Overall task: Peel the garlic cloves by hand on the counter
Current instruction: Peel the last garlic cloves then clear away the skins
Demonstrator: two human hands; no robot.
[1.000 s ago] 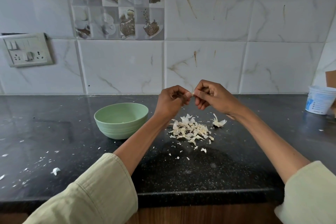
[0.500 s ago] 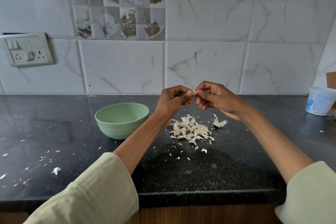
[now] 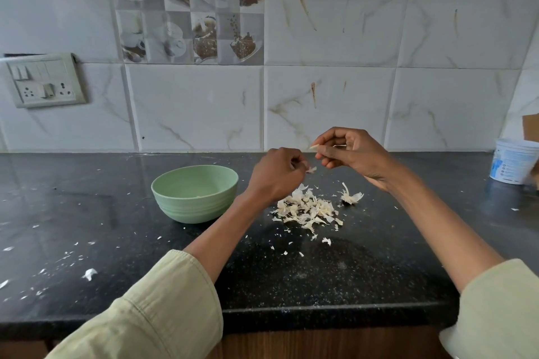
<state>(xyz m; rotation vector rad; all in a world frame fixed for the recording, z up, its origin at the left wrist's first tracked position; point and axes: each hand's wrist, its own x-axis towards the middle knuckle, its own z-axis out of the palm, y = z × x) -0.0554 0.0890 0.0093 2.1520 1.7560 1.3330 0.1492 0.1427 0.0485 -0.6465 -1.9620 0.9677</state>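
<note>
Since the earlier picture, both hands have drawn apart above the black counter [image 3: 87, 213]. From the head view, the left hand [image 3: 275, 176] sits lower, its curled fingers pinching a small pale scrap of skin [image 3: 311, 169]. Higher up, the right hand [image 3: 348, 151] pinches a small, cream-coloured garlic clove [image 3: 314, 147], whose tip pokes out past the fingertips. Beneath the hands, mid-counter, lies a heap of papery white peels [image 3: 306, 210], with a green bowl [image 3: 194, 194] just beside it toward the left edge.
</note>
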